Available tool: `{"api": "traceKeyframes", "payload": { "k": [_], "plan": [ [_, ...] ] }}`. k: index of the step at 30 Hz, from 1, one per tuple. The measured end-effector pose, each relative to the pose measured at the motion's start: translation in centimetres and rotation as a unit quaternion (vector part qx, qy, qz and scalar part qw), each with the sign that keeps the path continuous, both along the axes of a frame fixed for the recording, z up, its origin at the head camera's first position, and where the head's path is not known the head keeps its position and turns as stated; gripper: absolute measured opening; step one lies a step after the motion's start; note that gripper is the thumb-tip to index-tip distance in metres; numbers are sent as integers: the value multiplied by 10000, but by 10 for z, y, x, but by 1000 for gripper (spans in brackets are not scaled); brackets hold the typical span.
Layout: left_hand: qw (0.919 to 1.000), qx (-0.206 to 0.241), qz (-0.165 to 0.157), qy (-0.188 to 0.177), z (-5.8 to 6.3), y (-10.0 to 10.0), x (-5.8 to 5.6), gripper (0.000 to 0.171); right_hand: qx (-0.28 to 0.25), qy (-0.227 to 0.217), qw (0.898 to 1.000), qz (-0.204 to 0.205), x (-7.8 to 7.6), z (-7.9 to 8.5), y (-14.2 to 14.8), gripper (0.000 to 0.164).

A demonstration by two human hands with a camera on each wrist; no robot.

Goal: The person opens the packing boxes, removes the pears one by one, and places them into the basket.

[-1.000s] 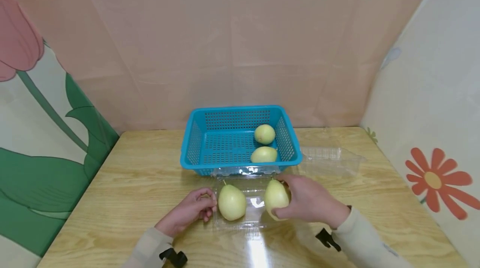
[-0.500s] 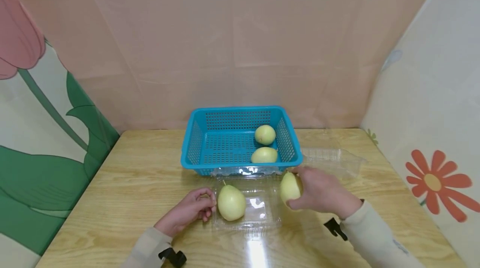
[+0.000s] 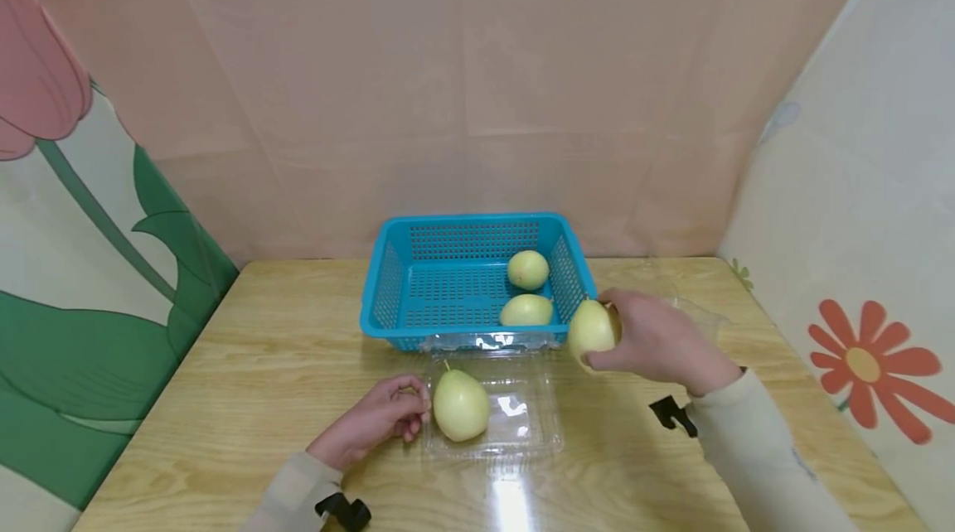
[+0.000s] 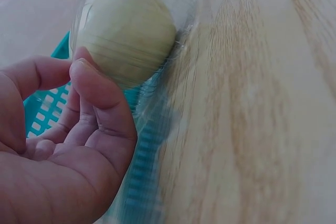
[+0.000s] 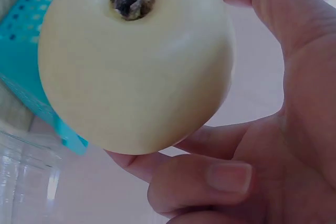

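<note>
My right hand [image 3: 664,341] grips a pale green pear [image 3: 593,326] by its sides, raised over the table just right of the basket's front corner. In the right wrist view the pear's [image 5: 136,66] dark blossom end faces the camera. A clear plastic clamshell box [image 3: 515,432] stands open in front of the basket, with another pear [image 3: 461,406] in its left half. At its left edge my left hand [image 3: 384,412] pinches the thin plastic between thumb and forefinger, as the left wrist view shows beside the boxed pear [image 4: 126,35].
Behind the box is a blue perforated basket [image 3: 384,267] with two pears, one at the back [image 3: 527,270] and one at the front [image 3: 526,311], on its right side. Another clear plastic container [image 3: 701,316] lies at the right, partly hidden by my right hand. Wall coverings enclose the wooden table [image 3: 298,308].
My right hand has lifted the pear out of the clamshell box's right half and carried it right and toward the back. The left hand has stayed at the box's edge.
</note>
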State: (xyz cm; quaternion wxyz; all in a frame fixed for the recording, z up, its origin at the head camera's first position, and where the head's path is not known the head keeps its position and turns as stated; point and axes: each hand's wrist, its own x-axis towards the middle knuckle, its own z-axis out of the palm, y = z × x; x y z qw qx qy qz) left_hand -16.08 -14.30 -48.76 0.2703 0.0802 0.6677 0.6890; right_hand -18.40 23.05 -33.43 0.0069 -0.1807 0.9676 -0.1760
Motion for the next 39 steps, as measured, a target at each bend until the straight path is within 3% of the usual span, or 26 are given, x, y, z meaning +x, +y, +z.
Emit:
{"api": "traceKeyframes", "payload": {
  "k": [7,15,20,30,39],
  "plan": [
    [10000,-27,-34,-31,0,-1,-1,11,-140,49,9998,-134,-19,9,-8,69],
    [10000,-75,-51,-22,1,-3,1,12,-411,-91,9990,-156,-52,6,-33,78],
    [10000,1,-82,-48,0,-3,1,11,-533,-187,9983,-109,-72,4,-48,73],
    [10000,77,-62,9,0,-4,1,11,-285,-142,9993,202,-113,7,-74,79],
    [9999,1,-123,27,-1,-1,0,13,-75,-621,9969,469,-145,-6,-91,81]
  ]
}}
